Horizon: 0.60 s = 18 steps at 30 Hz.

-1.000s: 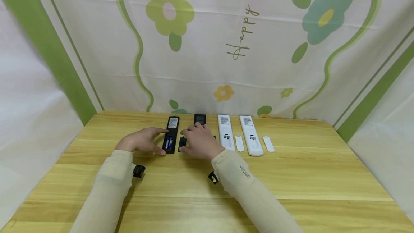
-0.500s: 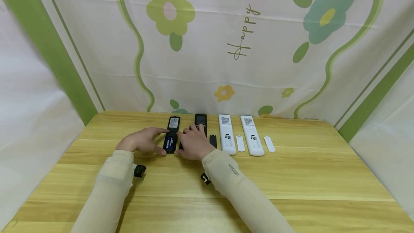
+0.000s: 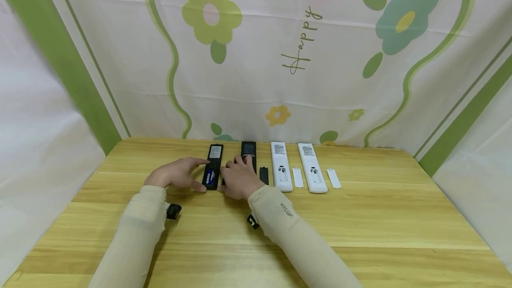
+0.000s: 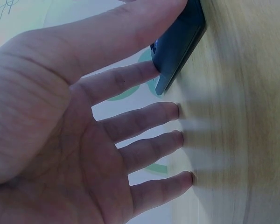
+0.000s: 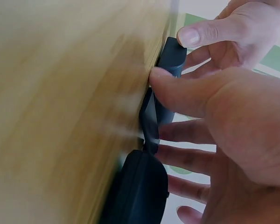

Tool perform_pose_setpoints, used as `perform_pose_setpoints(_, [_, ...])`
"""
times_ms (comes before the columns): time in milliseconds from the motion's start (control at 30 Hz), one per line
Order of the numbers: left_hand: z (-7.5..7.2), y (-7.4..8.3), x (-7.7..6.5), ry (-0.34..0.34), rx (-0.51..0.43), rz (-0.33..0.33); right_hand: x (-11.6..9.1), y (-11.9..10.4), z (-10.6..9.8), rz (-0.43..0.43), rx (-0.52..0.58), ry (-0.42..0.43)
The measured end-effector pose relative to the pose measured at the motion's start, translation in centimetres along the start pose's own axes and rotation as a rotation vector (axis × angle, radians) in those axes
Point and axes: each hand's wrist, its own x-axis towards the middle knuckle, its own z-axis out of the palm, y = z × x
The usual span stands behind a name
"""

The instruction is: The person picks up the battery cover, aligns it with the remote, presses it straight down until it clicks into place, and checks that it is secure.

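We are working at a wooden bench (image 3: 360,243). Our left grip (image 3: 176,172) has its fingers extended, thumb and forefinger touching the leftmost black remote (image 3: 214,163), to steady it, we judge. Our right grip (image 3: 242,179) appears to pinch the black cover (image 5: 149,114) between thumb and fingers, just right of that remote. We take the step in hand to be picking up this cover; the next move calls for bringing it over the loaded remote, lining it up and pressing it home.

We count four remotes, backs up: the leftmost, the second black remote (image 3: 249,149), the first white remote (image 3: 280,159) and the rightmost white remote (image 3: 310,159). Covers also number four: the pinched one, another black cover (image 3: 264,175) and two white covers (image 3: 297,178) (image 3: 334,178), each right of a remote. We see two blue batteries (image 3: 212,176), both in the leftmost remote; the second black remote's lower part is hidden.
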Motion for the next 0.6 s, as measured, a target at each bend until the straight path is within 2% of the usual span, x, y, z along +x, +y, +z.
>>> perform_pose_setpoints(300, [0.07,-0.06,0.02,-0.004,-0.003,-0.007,-0.16,0.06,-0.09,0.006,0.038,0.041])
perform_pose_setpoints(600, [0.08,0.09,-0.01,-0.01,-0.004,-0.003,-0.05,0.25,0.01,0.045,0.057,0.039])
